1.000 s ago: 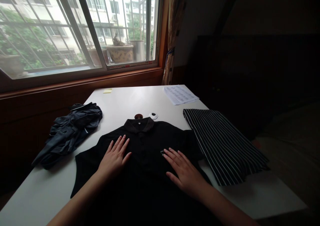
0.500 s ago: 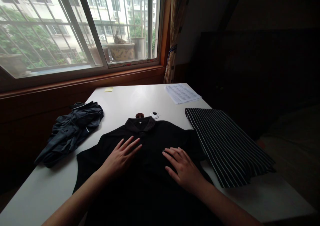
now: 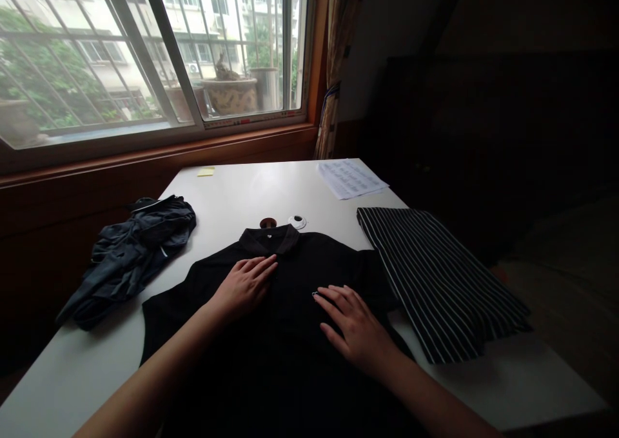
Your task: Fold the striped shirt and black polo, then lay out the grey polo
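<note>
Black collared cloth shirt (image 3: 290, 341) lies beneath left hand (image 3: 245, 282) and right hand (image 3: 356, 325), grips released. Uneven pressing might crease its twelve-o'clock collar (image 3: 286, 241).

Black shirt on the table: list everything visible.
The black shirt is short-sleeved, matte and soft-looking, with a fold-down collar, a white mark inside the neck and a pale chest mark. It lies front up, spread roughly flat on the white table, collar toward the far end, sleeves out to the sides; its lower part is lost in shadow. The left hand rests below the collar, the right hand by the chest mark. Whether a sleeve touches the striped cloth is unclear.
</note>
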A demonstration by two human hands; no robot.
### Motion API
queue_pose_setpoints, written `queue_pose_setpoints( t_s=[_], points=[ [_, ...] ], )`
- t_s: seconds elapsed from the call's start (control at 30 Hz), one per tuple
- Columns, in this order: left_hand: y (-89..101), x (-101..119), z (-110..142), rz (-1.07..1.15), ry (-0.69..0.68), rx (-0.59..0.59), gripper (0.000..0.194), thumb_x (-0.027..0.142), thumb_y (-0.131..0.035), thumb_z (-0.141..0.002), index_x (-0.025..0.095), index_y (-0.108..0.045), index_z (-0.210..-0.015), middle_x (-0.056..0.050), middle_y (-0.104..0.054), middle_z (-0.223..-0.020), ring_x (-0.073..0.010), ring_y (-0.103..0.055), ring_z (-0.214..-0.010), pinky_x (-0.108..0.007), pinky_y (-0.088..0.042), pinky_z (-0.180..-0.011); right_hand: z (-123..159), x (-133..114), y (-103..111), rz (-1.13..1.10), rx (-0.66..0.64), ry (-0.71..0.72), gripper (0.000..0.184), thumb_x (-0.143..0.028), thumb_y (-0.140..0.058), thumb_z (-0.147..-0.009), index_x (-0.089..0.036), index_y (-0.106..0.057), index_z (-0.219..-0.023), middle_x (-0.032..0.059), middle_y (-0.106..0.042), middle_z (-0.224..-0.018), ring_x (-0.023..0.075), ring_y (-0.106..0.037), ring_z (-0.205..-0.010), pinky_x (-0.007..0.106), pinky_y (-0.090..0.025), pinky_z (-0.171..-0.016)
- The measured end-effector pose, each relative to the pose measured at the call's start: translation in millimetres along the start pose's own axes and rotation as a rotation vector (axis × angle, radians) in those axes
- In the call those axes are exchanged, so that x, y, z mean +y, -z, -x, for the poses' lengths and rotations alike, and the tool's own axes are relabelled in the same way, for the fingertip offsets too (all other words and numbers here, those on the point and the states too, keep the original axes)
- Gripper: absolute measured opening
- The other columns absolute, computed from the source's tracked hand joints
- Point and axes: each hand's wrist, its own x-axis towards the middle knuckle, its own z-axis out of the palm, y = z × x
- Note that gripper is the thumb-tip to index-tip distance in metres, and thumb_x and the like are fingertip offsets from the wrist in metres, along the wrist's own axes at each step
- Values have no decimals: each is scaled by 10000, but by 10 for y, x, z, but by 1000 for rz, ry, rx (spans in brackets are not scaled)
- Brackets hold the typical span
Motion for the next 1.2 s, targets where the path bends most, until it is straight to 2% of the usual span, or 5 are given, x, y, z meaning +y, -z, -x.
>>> queue_pose_setpoints(
  t_s=[0.17, 0.43, 0.7, 0.93, 1.2],
  points=[
    [-58, 40, 7, -13, 36, 12, 549, 235, -453, -982, 251, -411, -1529, -4, -415, -1593, -242, -453, -1398, -423, -376, -1134, 9, 8, -10, 11, -13, 0, 538, -327, -548, -969, -296, -464, -1500, 36, -493, -1527, 268, -426, -1398, 520, -343, -1193],
    [-146, 70, 235, -17, 60, 6, 621, 485, -355, -1041, 290, -188, -1607, -19, -262, -1658, -236, -252, -1527, -481, -199, -1248, 5, 16, -7, 8, 2, 8, 550, -330, -548, -966, -312, -452, -1508, 34, -488, -1533, 274, -428, -1404, 522, -349, -1190],
    [-188, -187, 537, -62, 291, 40, 592, 528, -385, -1020, 316, -321, -1568, -36, -308, -1646, -270, -298, -1510, -515, -257, -1221, -21, 97, 94, 51, 16, -24, 491, -380, -538, -986, -283, -508, -1467, 56, -535, -1496, 271, -485, -1352, 477, -428, -1107],
    [-2, -676, 838, -110, 427, 94, 521, 443, -434, -997, 207, -503, -1457, -127, -487, -1528, -315, -439, -1407, -499, -335, -1178, -460, 789, 494, 137, 106, -170, 341, -331, -491, -1009, -196, -648, -1280, 104, -672, -1258, 272, -589, -1149, 437, -457, -1017],
    [168, -997, 934, -27, 654, -34, 537, 518, -470, -939, 186, -565, -1350, -134, -633, -1197, -320, -589, -1118, -437, -467, -1006, -971, 1469, 357, 71, -168, -334, 323, -463, -727, -838, -207, -709, -1034, 95, -710, -1017, 279, -597, -1024, 355, -480, -882]
  ],
)
